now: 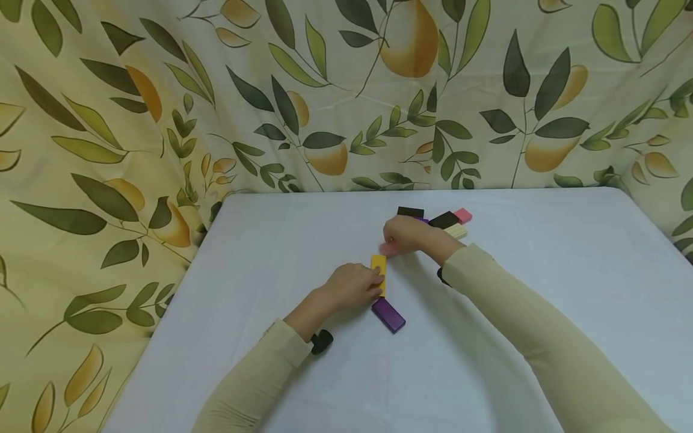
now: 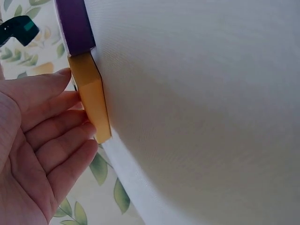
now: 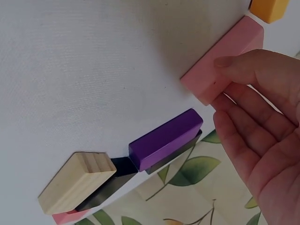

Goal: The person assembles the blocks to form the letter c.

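In the head view my left hand [image 1: 352,285] rests its fingers on a yellow block [image 1: 378,262] lying on the table. The left wrist view shows its thumb and loosely extended fingers along one side of that yellow block [image 2: 91,89]. One end of the yellow block meets a dark purple block [image 1: 388,315], set at an angle. My right hand [image 1: 406,233] pinches a pink block [image 1: 388,249] just beyond the yellow one's far end. In the right wrist view the thumb lies on the pink block [image 3: 220,63], with fingers behind it.
Past my right hand lies a group of blocks: black ones [image 1: 410,212], a plain wood one [image 1: 456,231], another pink one [image 1: 462,215] and a purple one [image 3: 166,140]. A white cloth covers the table [image 1: 303,222]. A leaf-and-fruit patterned curtain [image 1: 335,102] hangs behind.
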The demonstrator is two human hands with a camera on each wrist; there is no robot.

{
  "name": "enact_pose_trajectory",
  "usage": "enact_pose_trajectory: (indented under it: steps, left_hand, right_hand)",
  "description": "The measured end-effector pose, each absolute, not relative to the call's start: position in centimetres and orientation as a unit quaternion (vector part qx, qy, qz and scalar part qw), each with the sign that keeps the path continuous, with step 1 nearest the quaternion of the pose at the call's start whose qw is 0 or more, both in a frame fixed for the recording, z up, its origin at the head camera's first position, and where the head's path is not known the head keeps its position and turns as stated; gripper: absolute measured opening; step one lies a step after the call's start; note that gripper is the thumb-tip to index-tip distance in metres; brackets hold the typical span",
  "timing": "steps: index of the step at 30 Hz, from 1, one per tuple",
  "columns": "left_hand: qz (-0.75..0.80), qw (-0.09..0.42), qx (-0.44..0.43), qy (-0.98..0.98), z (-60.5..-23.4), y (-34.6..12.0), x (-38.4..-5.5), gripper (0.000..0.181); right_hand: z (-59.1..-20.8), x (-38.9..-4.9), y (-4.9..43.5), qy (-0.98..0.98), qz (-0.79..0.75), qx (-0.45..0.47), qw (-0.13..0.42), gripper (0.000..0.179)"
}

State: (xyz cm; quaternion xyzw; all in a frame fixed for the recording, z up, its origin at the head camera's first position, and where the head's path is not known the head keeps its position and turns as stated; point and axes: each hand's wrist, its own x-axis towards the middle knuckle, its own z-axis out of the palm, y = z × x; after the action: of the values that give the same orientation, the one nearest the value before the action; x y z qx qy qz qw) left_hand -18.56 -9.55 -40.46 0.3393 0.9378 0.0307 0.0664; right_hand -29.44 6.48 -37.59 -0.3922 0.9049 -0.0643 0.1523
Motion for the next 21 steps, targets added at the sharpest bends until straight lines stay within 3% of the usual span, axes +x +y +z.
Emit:
enact_pose_trajectory:
  steps: [10,21]
  left_hand:
    - [0.028,0.067,0.335,0.939,-40.39,-9.61,-18.56,0.031]
    - [0.035,0.077,0.336,0.938,-40.22,-9.62,-18.42,0.032]
  right_hand:
    - [-37.88,-29.88,6.39,0.892,-0.071,-0.427,0.128,0.025]
    - [-38.41,-30.33,6.00,0.890,-0.087,-0.426,0.137,0.023]
